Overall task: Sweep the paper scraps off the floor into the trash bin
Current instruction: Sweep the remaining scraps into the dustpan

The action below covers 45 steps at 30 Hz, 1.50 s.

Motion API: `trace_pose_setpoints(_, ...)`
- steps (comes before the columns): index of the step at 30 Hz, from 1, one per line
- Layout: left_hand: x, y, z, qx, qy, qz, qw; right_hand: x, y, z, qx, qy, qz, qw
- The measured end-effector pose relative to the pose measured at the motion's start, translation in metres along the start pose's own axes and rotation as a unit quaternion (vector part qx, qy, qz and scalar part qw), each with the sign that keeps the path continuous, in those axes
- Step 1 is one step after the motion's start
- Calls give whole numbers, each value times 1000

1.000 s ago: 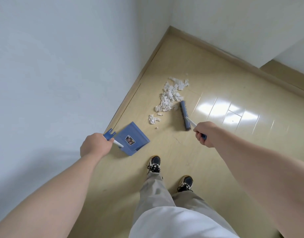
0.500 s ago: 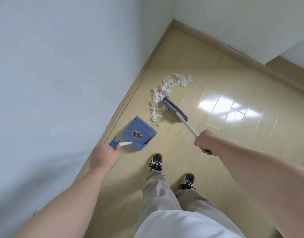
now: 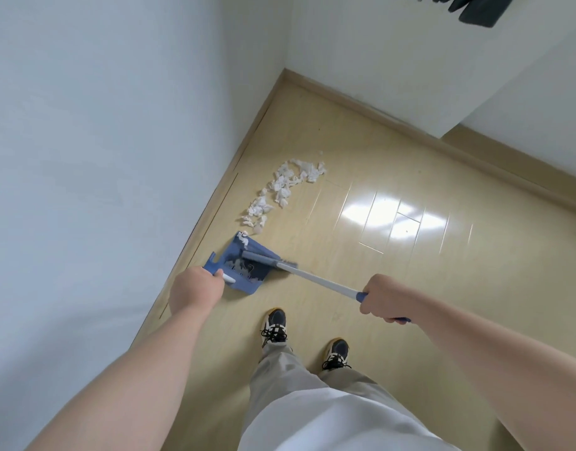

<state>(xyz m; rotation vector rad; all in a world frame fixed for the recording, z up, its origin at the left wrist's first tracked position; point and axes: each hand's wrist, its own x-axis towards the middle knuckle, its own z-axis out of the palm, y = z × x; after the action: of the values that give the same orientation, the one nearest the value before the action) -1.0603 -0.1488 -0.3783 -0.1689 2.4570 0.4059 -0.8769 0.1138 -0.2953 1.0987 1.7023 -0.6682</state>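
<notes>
Left hand (image 3: 195, 289) grip curled tight round dustpan (image 3: 246, 285) handle; right hand (image 3: 382, 297) grip curled round broom (image 3: 319, 279) handle. Broom head now inside dustpan, no longer at paper scraps (image 3: 280, 190) trailing on floor (image 3: 312, 236) beyond.

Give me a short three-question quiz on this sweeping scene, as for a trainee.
1. True or false: the left hand grips the dustpan by its handle.
2. The right hand holds the broom. Its head is: A, over the dustpan; B, against the far wall; C, beside the shoes.
3. Where do most paper scraps lie?
Key: 1 true. 2 A. 3 On the floor, beyond the dustpan.
</notes>
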Motion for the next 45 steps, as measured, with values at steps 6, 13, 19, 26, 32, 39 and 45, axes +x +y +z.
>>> trace_pose_setpoints(6,1,-2,-5,7,10,-3,1000,-24,-22,-6,35,48,-5,998)
trace_pose_setpoints(13,7,-13,-11,-4,21,-19,1000,4,-116,-17,30,100,-23,994)
trace_pose_setpoints(19,10,-15,-9,-15,27,-22,999,23,-169,-16,-73,116,-46,990)
trace_pose_setpoints(26,13,-9,-13,-13,16,-16,1000,2,-144,17,-161,59,-51,984)
trace_pose_setpoints(32,13,-8,-14,-14,9,-18,1000,-21,-95,12,-127,30,-9,991)
trace_pose_setpoints(39,11,-14,-13,-32,2,-10,999,-39,-84,4,-96,30,6,995)
trace_pose_setpoints(45,10,-20,-14,-43,1,-10,999,-29,-80,9,-34,52,19,998)
